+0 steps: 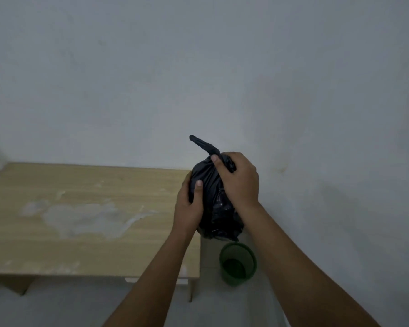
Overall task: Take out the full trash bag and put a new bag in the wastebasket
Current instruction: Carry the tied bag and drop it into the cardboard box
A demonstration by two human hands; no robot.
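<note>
1. Head view: the black trash bag (216,208) is held in the air above the green wastebasket (237,264), beside the wooden table (80,208).
2. The left hand (189,204) grips its side; the right hand (240,180) clamps the twisted neck.
3. Risk: a loosened neck could spill rubbish.

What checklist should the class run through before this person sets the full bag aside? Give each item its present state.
1. Black trash bag out of the green wastebasket: ok, held above it.
2. Left hand grips the bag's side: ok.
3. Right hand grips the top by the twisted neck: ok.
4. Neck tied in a knot: cannot tell.
5. Wastebasket upright on the floor beside the wooden table: ok.
6. New bag at hand: not ok, none in view.
</note>
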